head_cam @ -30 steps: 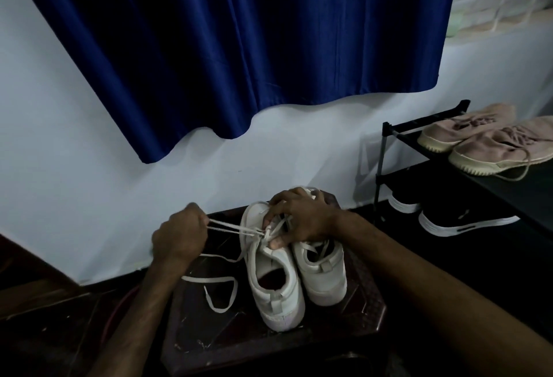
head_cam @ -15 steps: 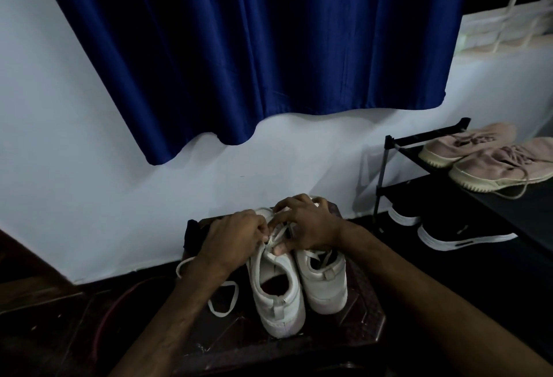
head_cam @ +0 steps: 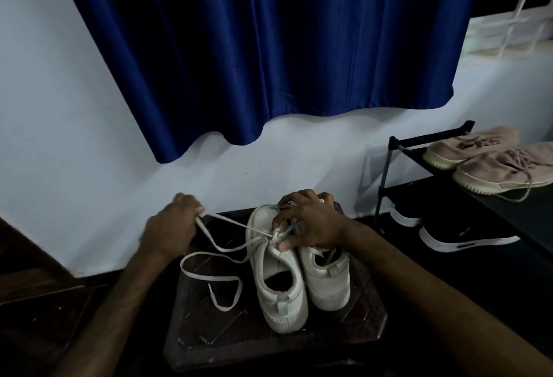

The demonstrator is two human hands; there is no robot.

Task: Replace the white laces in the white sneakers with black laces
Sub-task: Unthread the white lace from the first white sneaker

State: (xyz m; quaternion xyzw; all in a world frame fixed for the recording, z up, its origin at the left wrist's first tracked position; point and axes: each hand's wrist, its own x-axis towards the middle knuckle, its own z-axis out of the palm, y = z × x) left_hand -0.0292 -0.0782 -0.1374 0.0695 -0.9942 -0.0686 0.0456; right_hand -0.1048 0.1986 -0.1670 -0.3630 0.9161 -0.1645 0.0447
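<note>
Lower centre of the head view: our left hand (head_cam: 170,227) pinches the white lace (head_cam: 223,220) taut while our right hand (head_cam: 311,224) clamps the left sneaker (head_cam: 276,283) on the stool (head_cam: 209,325). The lace looks limp and light, best gripped near its tip. Two white sneakers; no black laces visible.

Two sneakers on a stool
The sneakers (head_cam: 299,272) stand side by side on the stool (head_cam: 209,328), a lace (head_cam: 209,278) trailing left; a shoe rack (head_cam: 434,197) stands right, a curtain (head_cam: 263,47) behind
</note>
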